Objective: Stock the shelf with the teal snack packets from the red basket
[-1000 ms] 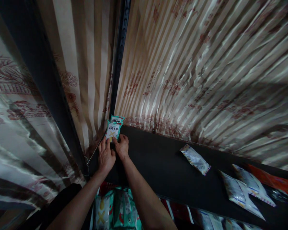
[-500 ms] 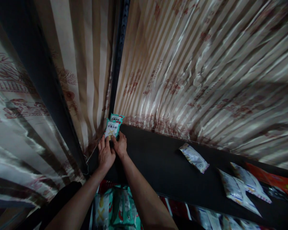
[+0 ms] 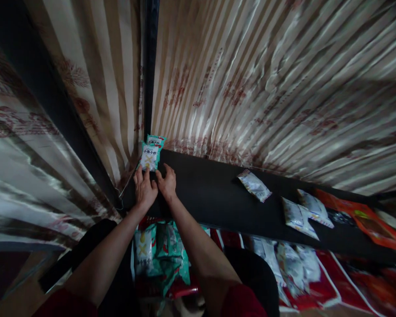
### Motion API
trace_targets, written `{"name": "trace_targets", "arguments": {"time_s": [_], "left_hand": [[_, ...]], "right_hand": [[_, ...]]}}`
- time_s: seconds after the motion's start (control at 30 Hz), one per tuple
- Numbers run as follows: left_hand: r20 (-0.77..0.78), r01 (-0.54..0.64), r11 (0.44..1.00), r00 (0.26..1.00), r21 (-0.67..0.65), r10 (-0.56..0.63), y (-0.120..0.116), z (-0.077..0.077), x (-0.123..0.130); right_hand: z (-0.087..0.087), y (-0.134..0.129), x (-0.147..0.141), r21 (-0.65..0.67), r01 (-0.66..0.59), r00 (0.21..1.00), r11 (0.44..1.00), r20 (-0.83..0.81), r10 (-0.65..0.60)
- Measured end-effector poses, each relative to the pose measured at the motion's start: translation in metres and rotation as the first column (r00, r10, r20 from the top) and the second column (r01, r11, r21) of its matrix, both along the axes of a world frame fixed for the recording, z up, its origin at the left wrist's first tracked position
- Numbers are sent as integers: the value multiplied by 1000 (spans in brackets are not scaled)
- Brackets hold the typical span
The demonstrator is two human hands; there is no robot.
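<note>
Two green-and-white snack packets stand one behind the other in the far left corner of a black shelf [image 3: 201, 189]. The front packet [image 3: 149, 157] leans back against the rear packet [image 3: 156, 140]. My left hand [image 3: 146, 190] is at the front packet's lower edge, fingers stretched out and fingertips touching or very near it. My right hand [image 3: 167, 181] sits just right of the packet's lower corner, thumb and fingers apart, holding nothing. Below my forearms, several more green packets [image 3: 171, 240] lie in a red-and-white container.
Silvery packets [image 3: 254, 185], [image 3: 298, 215] lie along the shelf to the right, with an orange bag [image 3: 369, 220] farther on. Striped, printed fabric [image 3: 218, 88] hangs behind and at the left. A dark post [image 3: 148, 66] rises in the corner. Red-and-white containers [image 3: 330, 281] sit below the shelf.
My right hand has let go of the front packet and moved slightly right, its fingers spreading. The view has shifted, so more of the containers below shows.
</note>
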State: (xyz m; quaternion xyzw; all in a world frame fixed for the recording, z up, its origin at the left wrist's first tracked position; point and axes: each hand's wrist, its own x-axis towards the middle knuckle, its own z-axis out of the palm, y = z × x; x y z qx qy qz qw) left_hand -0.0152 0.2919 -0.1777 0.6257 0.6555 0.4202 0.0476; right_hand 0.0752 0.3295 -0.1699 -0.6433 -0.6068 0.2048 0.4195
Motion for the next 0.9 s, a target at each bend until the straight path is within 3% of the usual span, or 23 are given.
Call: {"name": "trace_targets", "arguments": {"time_s": [0.27,0.4,0.67,0.9], "left_hand": [[12,139,988,990,69,-140,-39,18,9],[4,288,954,957,87,-289,-67,20,16],[-5,521,854,854,2,-521,-131,-1,40],[-219,594,774,744,-219,-632,-183,-32,50]], "right_hand": [[3,-56,24,49,-6,1000,999,14,6],[6,-98,40,73,18,1000,997,-3,-17],[-8,-178,69,104,28,999,994,-26,-26],[-42,-222,97,-29,175,984,984,-15,-175]]}}
